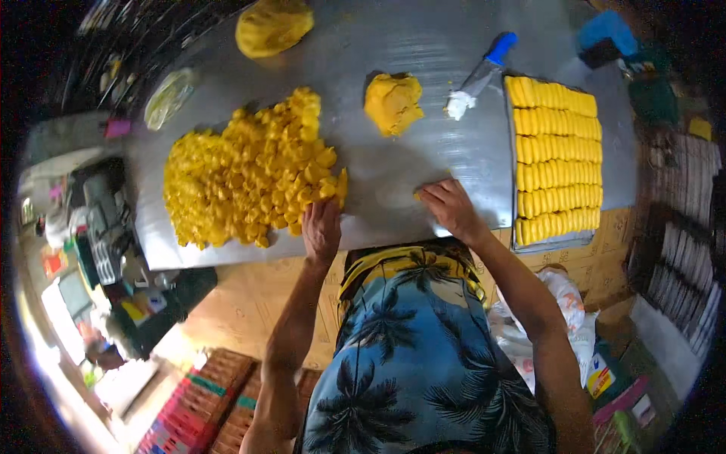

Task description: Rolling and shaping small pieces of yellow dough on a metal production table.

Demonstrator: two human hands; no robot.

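Observation:
My left hand [322, 230] reaches with its fingertips into the lower right edge of a broad heap of small yellow dough pieces [244, 176]. Whether it grips one is hard to tell. Over the bare metal tabletop [385, 176], my right hand [448, 207] has its fingers curled down, with a bit of yellow dough showing at the fingertips. A larger yellow dough lump [393, 104] lies beyond and between the hands. To the right, a tray [556, 247] holds several rows of yellow finger-shaped dough pieces [558, 148].
Behind the dough lump lies a blue-handled scraper or knife [482, 74] with white matter at its tip. A yellow bagged mass [274, 27] and a crumpled clear plastic bag [169, 97] lie at the far left. White plastic bags [558, 301] stand below the table, right of my body.

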